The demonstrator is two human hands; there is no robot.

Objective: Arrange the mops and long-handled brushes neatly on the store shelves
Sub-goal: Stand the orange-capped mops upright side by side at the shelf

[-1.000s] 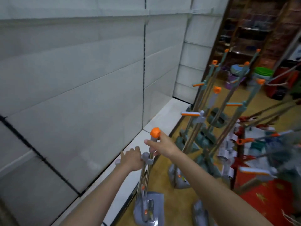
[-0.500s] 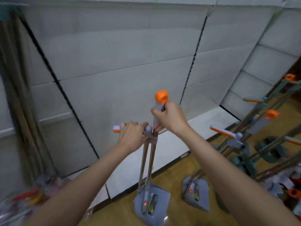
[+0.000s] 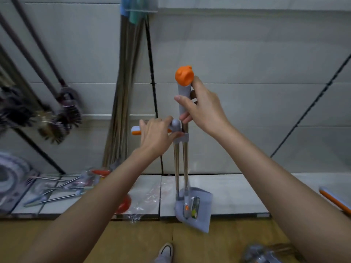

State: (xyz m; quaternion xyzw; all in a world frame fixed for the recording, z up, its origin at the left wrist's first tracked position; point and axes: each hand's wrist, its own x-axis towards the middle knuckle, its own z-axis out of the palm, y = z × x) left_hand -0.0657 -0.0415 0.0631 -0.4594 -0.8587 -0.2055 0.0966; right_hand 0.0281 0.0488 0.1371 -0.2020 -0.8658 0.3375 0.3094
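Straight ahead of my hands the low shelf [image 3: 237, 194] has bare room to the right of the mop, running out to an orange-edged handle [image 3: 334, 201] at the far right; its front edge sits just above the wooden floor [image 3: 133, 242]. I hold the mop [image 3: 182, 168] upright, its long axis vertical, the orange cap [image 3: 183, 75] on top and the grey head [image 3: 193, 209] down at the shelf's front edge, tilted a little and overhanging it. My right hand [image 3: 203, 109] is wrapped around the grey grip just under the cap. My left hand [image 3: 155, 135] is closed over the side lever [image 3: 135, 130], whose orange-and-white tip sticks out to the left. The two hands are apart, one above the other.

Left of my left hand, a bundle of thin poles [image 3: 125, 92] leans against the back panel [image 3: 247, 92]. Farther left hang dark bristle brushes [image 3: 64, 114], blurred. Below them, wrapped metal handles [image 3: 57, 188] and plastic wrap [image 3: 146, 196] clutter the shelf, crowding that side. My shoe [image 3: 166, 250] shows below.
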